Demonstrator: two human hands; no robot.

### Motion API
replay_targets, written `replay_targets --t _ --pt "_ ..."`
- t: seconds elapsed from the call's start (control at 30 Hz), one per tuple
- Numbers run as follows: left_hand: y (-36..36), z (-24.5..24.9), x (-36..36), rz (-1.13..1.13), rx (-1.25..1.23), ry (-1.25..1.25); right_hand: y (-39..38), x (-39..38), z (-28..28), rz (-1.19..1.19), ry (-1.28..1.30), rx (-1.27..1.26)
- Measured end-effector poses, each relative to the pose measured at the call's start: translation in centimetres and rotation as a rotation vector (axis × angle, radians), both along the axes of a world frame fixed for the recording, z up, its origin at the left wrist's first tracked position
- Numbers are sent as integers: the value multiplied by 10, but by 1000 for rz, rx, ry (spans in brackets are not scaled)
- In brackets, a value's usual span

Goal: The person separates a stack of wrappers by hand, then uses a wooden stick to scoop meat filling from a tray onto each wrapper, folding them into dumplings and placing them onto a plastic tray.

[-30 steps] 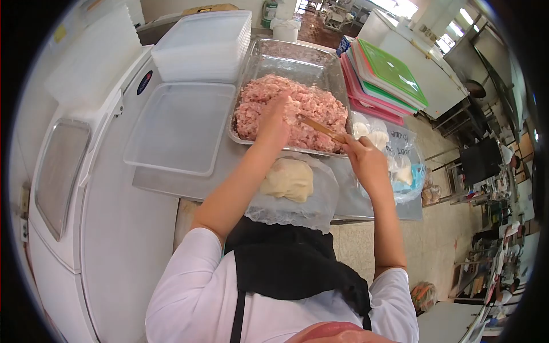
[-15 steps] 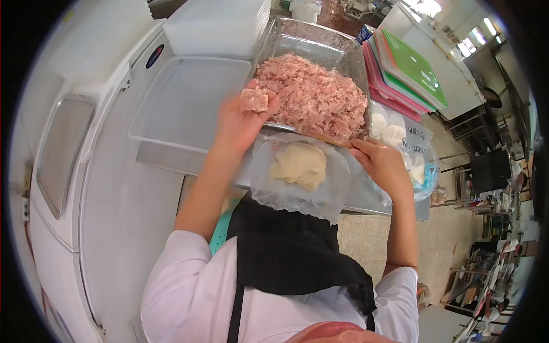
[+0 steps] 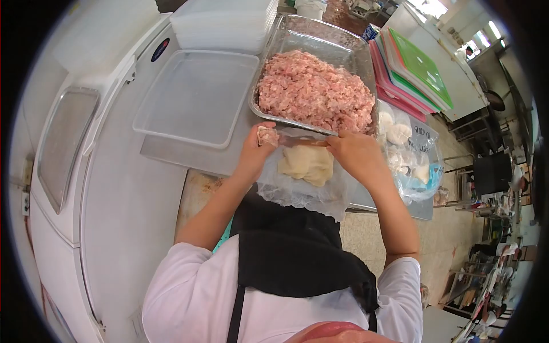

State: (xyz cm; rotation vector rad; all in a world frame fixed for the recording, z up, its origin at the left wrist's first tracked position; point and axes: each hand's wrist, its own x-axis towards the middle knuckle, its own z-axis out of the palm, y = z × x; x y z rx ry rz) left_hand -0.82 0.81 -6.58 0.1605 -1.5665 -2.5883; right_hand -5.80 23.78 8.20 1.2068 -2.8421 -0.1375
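Pinkish ground meat [image 3: 314, 88] is heaped in a metal tray [image 3: 326, 40]. Just below the tray's near edge, my left hand [image 3: 255, 150] is closed around a small portion of meat [image 3: 267, 136]. My right hand [image 3: 355, 153] grips a flat wooden stick [image 3: 311, 142], whose far end reaches toward that portion. Beneath the stick, a stack of pale, thin dough wrappers [image 3: 307, 164] lies on a sheet of clear plastic [image 3: 286, 191].
An empty translucent container [image 3: 194, 97] sits left of the tray, with stacked containers [image 3: 223, 26] behind. Colored lids [image 3: 417, 66] are piled on the right. A plastic bag with white balls [image 3: 407, 148] lies below them. A white freezer [image 3: 131, 200] stands left.
My left hand has moved down and right, away from the meat heap, with its portion. My right hand has shifted left with the stick, bringing the two closer together over the dough.
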Motion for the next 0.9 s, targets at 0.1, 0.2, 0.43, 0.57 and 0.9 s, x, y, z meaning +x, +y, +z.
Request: replay_targets --t 0.1,0.2,0.43,0.57,0.9 --pt "0 23 10 3 -27 53 13 4 2 0 -66 -177" --pt "-1 70 14 -24 -57 152 26 4 17 -77 -136 -357" --pt "-12 107 -62 -59 -351 246 56 -14 10 -269 -22 -275" --pt "-6 96 -94 -26 -609 542 70 -6 44 -410 -28 -465" --pt "17 139 -99 -375 -828 329 65 -24 14 -171 -302 -755"
